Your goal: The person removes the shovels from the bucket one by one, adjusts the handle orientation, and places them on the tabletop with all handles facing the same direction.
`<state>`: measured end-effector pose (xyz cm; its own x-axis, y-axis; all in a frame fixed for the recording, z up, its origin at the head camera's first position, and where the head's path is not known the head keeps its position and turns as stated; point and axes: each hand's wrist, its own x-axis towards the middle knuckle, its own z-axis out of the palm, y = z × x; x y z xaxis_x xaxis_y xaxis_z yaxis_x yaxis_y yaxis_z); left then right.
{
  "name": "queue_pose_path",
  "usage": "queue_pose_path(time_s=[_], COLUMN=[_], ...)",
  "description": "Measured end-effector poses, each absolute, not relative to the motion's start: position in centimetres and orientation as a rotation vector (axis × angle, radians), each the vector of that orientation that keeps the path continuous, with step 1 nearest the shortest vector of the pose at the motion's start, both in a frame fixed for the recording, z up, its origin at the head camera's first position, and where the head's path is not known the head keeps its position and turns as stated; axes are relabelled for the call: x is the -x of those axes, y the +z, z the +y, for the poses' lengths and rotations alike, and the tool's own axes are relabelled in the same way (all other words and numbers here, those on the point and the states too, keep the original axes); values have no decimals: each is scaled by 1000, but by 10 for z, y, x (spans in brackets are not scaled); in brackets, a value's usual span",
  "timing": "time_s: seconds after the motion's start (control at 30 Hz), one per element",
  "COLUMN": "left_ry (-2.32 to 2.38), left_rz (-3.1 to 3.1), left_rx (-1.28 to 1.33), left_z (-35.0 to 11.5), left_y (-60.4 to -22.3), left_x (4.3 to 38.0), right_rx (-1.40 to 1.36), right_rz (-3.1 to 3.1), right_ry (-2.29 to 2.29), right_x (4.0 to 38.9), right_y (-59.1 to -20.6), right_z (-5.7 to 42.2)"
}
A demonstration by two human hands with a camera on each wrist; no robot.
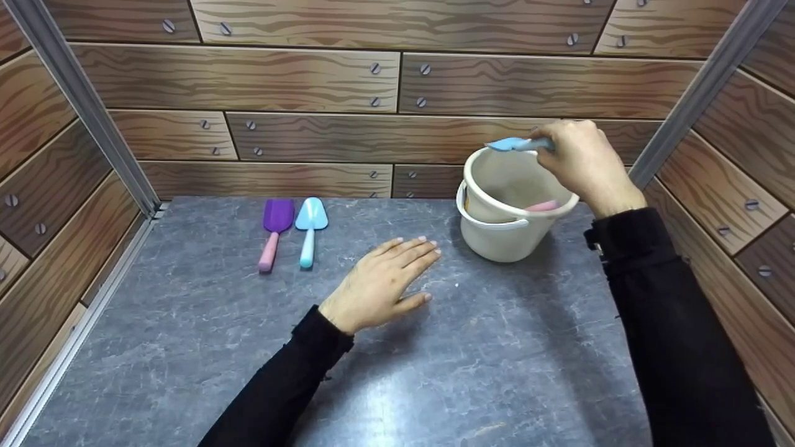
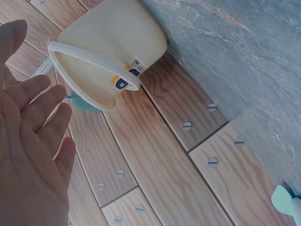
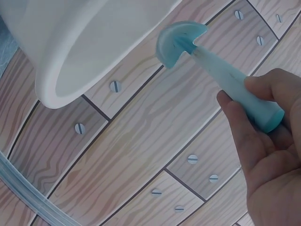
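Observation:
My right hand (image 1: 581,158) pinches the pale handle of a light blue toy garden tool (image 3: 218,70) with a curved head. It holds the tool just above the rim of a cream bucket (image 1: 497,241). Inside the bucket, part of a pink thing (image 1: 543,205) shows; the rest is hidden. My left hand (image 1: 385,282) hovers palm down over the table, holding nothing, its fingers extended. To its left lie a purple shovel (image 1: 278,215) with a pink handle and a light blue trowel (image 1: 311,214) with a turquoise handle, side by side.
The grey marbled table (image 1: 205,347) is bounded by wood-patterned walls (image 1: 310,81) at the back and sides. Metal posts (image 1: 695,87) stand at the back corners. The bucket's white handle (image 1: 497,225) hangs down on its near side.

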<state>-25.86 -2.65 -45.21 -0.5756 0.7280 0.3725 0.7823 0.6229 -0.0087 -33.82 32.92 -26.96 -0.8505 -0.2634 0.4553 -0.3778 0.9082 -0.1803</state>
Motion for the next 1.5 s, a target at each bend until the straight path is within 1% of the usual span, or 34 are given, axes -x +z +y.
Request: queue_pose_path(time_s=[0.23, 0.53, 1.13, 1.5], left_ry=[-247, -251, -254, -285], left_rz=[-2502, -2514, -2515, -2506], left_rx=[1222, 1196, 1101, 1079], left_z=[-28, -30, -35, -36], left_y=[-452, -450, -450, -448], left_x=[260, 261, 266, 265], right_rx=[-494, -547, -632, -648], right_rz=[-2574, -2391, -2200, -2163], right_ry=[330, 426, 446, 451], right_x=[338, 336, 337, 329], right_y=[-272, -285, -324, -345], right_z=[327, 323, 308, 294])
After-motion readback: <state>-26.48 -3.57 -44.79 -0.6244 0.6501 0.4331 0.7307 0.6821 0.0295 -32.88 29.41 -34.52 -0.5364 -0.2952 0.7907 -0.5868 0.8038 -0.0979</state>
